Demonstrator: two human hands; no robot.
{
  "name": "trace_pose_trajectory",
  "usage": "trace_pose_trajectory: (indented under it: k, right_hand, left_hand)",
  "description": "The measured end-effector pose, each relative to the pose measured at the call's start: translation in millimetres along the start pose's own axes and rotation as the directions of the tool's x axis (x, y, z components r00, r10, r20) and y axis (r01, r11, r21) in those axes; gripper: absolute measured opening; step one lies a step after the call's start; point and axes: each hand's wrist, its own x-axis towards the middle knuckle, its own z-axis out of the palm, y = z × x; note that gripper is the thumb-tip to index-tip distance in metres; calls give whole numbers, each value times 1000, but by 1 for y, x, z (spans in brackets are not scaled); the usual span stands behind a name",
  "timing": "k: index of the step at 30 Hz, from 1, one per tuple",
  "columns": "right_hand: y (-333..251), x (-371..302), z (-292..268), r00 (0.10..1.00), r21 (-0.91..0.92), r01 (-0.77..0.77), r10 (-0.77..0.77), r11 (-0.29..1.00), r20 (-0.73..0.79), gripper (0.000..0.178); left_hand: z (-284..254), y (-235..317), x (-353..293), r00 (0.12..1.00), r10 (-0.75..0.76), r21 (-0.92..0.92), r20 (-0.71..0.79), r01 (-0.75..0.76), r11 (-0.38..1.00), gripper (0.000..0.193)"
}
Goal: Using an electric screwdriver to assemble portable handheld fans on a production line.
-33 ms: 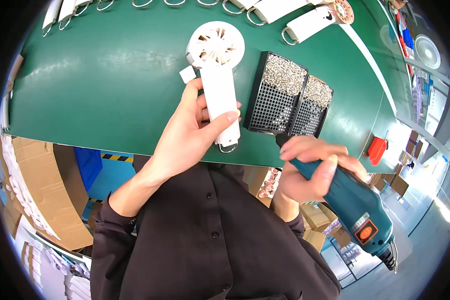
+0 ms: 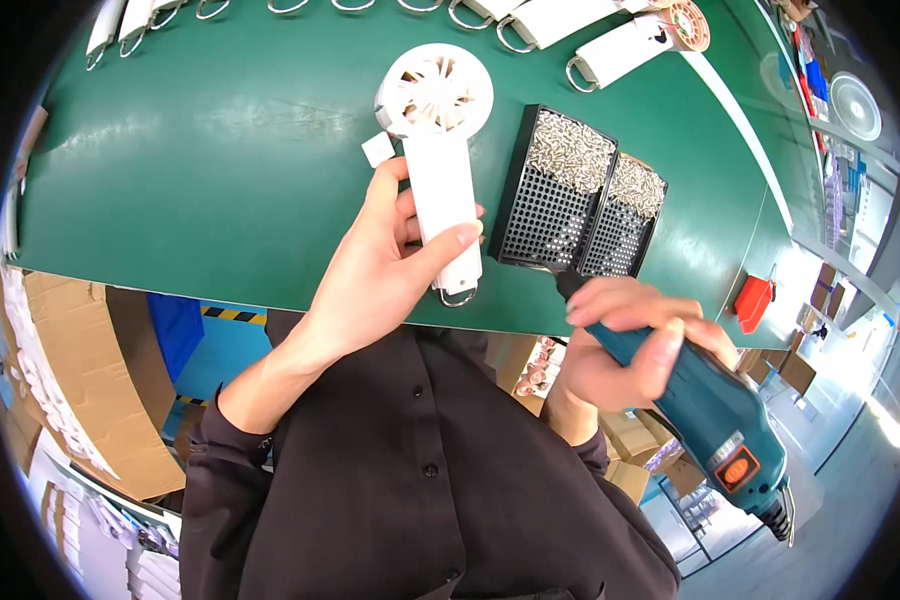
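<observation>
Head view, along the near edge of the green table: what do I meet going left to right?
Left hand gripping the white handheld fan → black screw tray → second black screw tray → right hand holding the teal electric screwdriver → small red object at the table's right edge.

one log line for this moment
left hand: holds white handheld fan on green table | right hand: grips teal electric screwdriver, tip at black screw tray
</observation>
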Motion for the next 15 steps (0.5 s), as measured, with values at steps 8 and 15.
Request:
trace_pose_trajectory:
  k: [8,15]
  right_hand:
    - [-22,0,13,992,218,124,-114,968,-57,26]
    - [-18,-13,31,991,256,109,-125,961,46,28]
  left_hand:
    - [0,4,1,1000,-25,43,-3,25,999,55]
    - [-1,2,0,1000,-27,27,1,27,999,53]
